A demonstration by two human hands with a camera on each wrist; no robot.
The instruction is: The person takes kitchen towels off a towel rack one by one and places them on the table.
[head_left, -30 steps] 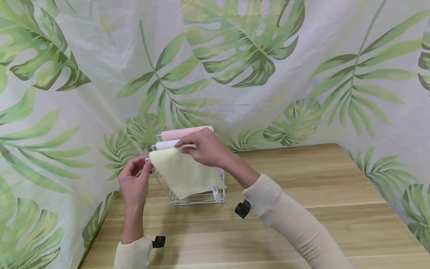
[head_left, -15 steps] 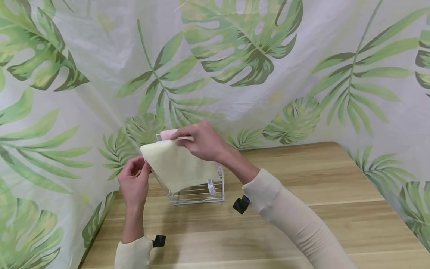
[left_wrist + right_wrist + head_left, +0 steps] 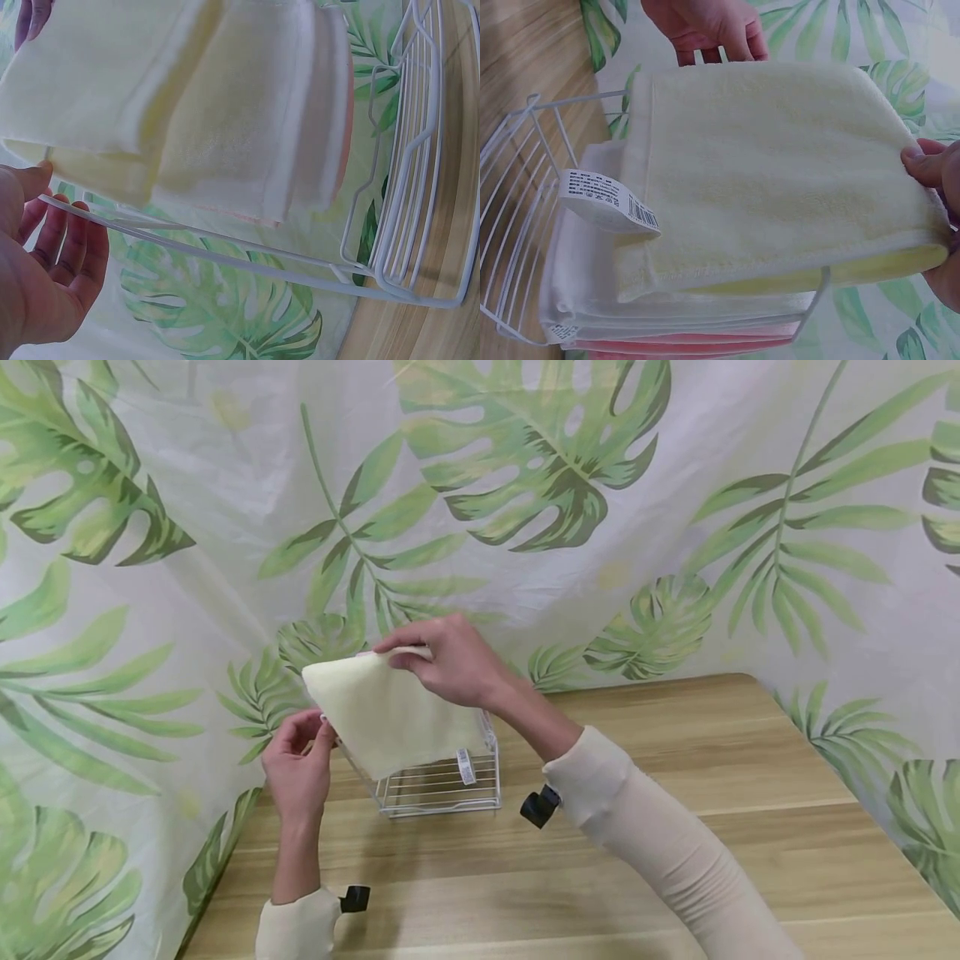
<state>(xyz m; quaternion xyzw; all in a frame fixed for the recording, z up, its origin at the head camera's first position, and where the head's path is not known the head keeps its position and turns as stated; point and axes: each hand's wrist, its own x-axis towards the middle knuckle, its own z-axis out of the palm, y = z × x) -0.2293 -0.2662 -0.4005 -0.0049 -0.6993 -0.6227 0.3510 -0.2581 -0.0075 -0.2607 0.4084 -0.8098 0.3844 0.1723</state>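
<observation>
A pale yellow towel (image 3: 390,718), folded over, is lifted by its top fold, which my right hand (image 3: 461,664) pinches between thumb and fingers. Its lower part hangs in front of the white wire rack (image 3: 442,811). With thumb and fingertips my left hand (image 3: 298,768) pinches the end of the rack's upper wire (image 3: 225,259). Behind the yellow one, a white towel (image 3: 581,262) and a pink towel (image 3: 697,349) hang on the rack, mostly hidden in the head view. A printed paper label (image 3: 607,199) sticks out from the yellow towel's edge.
The rack stands on a wood-grain table (image 3: 675,827), toward its back left. Leaf-patterned fabric (image 3: 525,593) hangs close behind the rack and along the left side.
My right hand has raised the yellow towel, shifting it slightly left; its lower edge now hangs higher above the rack's base. My left hand stays at the rack's wire end.
</observation>
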